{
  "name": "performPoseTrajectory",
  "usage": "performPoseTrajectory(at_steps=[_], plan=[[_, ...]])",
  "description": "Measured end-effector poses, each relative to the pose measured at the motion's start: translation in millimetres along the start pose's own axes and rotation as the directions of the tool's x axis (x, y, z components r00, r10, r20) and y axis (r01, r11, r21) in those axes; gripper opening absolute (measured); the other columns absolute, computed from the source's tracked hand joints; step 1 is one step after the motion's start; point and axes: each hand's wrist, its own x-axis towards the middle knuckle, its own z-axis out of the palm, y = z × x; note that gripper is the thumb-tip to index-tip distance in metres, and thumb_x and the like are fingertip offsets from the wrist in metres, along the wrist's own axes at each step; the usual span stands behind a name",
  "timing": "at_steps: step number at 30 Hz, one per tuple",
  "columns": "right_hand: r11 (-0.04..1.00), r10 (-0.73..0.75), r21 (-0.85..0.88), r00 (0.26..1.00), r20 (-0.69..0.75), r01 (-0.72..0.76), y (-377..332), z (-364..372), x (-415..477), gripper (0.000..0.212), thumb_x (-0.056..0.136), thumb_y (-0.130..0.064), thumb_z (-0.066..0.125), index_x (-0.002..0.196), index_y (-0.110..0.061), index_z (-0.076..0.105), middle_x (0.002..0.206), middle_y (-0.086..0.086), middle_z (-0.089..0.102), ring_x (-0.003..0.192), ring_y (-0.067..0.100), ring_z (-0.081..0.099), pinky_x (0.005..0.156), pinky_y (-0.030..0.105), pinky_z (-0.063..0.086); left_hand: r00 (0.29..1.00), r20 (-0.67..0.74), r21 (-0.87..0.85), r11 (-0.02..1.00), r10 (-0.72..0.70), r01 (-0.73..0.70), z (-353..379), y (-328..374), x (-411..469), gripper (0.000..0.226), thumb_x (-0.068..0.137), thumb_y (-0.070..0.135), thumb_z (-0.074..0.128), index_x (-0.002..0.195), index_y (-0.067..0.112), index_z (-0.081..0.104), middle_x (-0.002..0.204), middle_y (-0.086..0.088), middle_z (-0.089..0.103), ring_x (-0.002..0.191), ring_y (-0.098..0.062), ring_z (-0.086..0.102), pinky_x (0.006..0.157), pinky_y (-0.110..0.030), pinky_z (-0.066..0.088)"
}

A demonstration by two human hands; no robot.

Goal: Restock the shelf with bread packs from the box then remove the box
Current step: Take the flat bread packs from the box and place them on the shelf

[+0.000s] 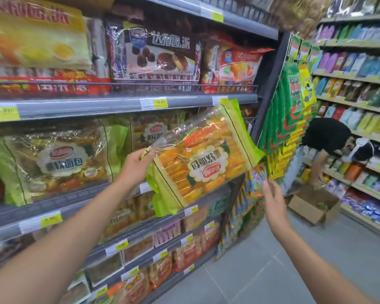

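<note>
Supermarket shelf (75,199) lies just beyond the left hand (137,166), which pinches a bread pack (206,161) by its sealed edge, likely to slot it in; right hand (272,199) hovers empty, fingers relaxed, below it.

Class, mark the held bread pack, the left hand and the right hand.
held bread pack (206,164), head view, middle of the label.
left hand (136,166), head view, middle of hand.
right hand (272,195), head view, middle of hand.

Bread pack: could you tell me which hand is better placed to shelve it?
Left: the left hand grips the bread pack beside the shelf; the right hand is open, apart.
</note>
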Motion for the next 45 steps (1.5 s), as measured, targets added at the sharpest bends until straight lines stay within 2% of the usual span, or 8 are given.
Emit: performPoseTrajectory(at_steps=[4, 7, 14, 19, 25, 30, 40, 45], plan=[[0.984, 0.106, 0.125, 0.978, 0.181, -0.13, -4, 24, -6, 0.102, 0.072, -0.083, 0.062, 0.15, -0.021, 0.04, 0.146, 0.004, 0.052, 0.123, 0.017, 0.057, 0.108, 0.046, 0.045, 0.993, -0.005, -0.406, 0.908, -0.12, 0.108, 29, 13, -15, 0.018, 0.106, 0.026, 0.049, 0.117, 0.023, 0.063, 0.099, 0.003, 0.071, 0.078, 0.007, 0.068, 0.066, -0.015, 0.053], [0.946, 0.161, 0.223, 0.936, 0.312, -0.237, -3, 38, -5, 0.122, 0.03, -0.096, 0.07, 0.134, -0.035, 0.048, 0.137, -0.003, 0.058, 0.12, 0.014, 0.061, 0.096, 0.043, 0.05, 0.97, 0.079, -0.695, 0.685, -0.23, 0.219, 54, 7, -19, 0.034, 0.106, 0.03, 0.05, 0.13, 0.01, 0.062, 0.121, -0.014, 0.071, 0.107, -0.03, 0.069, 0.078, -0.044, 0.059], [0.736, 0.177, 0.533, 0.879, 0.443, -0.417, -17, 69, -14, 0.133, 0.04, -0.068, 0.094, 0.145, -0.011, 0.035, 0.145, 0.014, 0.053, 0.119, 0.026, 0.063, 0.091, 0.042, 0.054, 0.931, 0.245, -0.849, 0.404, -0.27, 0.34, 115, 14, -43, 0.042, 0.106, 0.033, 0.046, 0.14, 0.009, 0.051, 0.132, -0.019, 0.065, 0.119, -0.035, 0.065, 0.086, -0.049, 0.059], [0.616, 0.096, 0.723, 0.941, 0.325, -0.313, -44, 61, 0, 0.054, 0.092, -0.038, 0.069, 0.139, -0.013, 0.058, 0.133, 0.014, 0.066, 0.107, 0.028, 0.064, 0.084, 0.039, 0.051, 0.934, 0.296, -0.711, 0.607, -0.199, 0.354, 133, 5, -57, 0.051, 0.091, 0.04, 0.069, 0.134, 0.015, 0.058, 0.133, -0.013, 0.066, 0.119, -0.027, 0.065, 0.105, -0.048, 0.05], [0.686, 0.068, 0.692, 0.967, 0.246, -0.225, -53, 26, 21, 0.012, 0.089, -0.021, 0.068, 0.1, -0.019, 0.073, 0.097, 0.005, 0.074, 0.086, 0.023, 0.069, 0.072, 0.039, 0.052, 0.902, 0.41, -0.486, 0.804, -0.138, 0.344, 124, -15, -60, 0.076, 0.074, 0.057, 0.081, 0.138, 0.023, 0.058, 0.135, 0.001, 0.065, 0.124, -0.024, 0.062, 0.107, -0.045, 0.048], [0.842, 0.032, 0.525, 0.983, 0.182, -0.124, -63, -17, 46, 0.084, 0.053, -0.044, 0.093, 0.124, -0.007, 0.067, 0.126, 0.021, 0.067, 0.113, 0.045, 0.063, 0.094, 0.057, 0.048, 0.917, 0.366, -0.574, 0.736, -0.161, 0.359, 74, -29, -30, 0.095, 0.054, 0.075, 0.083, 0.137, 0.045, 0.048, 0.14, 0.01, 0.058, 0.129, -0.014, 0.055, 0.107, -0.046, 0.043], [0.949, 0.001, 0.288, 0.916, 0.402, -0.128, -89, -29, 51, 0.02, 0.09, -0.02, 0.062, 0.103, -0.006, 0.07, 0.076, 0.005, 0.076, 0.061, 0.02, 0.07, 0.043, 0.021, 0.049, 0.93, 0.346, -0.38, 0.888, -0.124, 0.26, -8, -21, 23, 0.074, 0.074, 0.061, 0.079, 0.14, 0.043, 0.051, 0.137, 0.016, 0.062, 0.124, -0.01, 0.06, 0.108, -0.051, 0.047], [0.976, 0.122, 0.116, 0.899, 0.422, -0.187, -78, 14, 53, 0.096, 0.05, -0.049, 0.093, 0.13, -0.006, 0.061, 0.115, 0.015, 0.074, 0.089, 0.032, 0.072, 0.066, 0.042, 0.058, 0.862, 0.473, -0.332, 0.87, -0.18, 0.364, -26, -33, 12, 0.055, 0.078, 0.046, 0.082, 0.124, 0.032, 0.057, 0.127, 0.007, 0.068, 0.12, -0.022, 0.063, 0.105, -0.051, 0.047]])
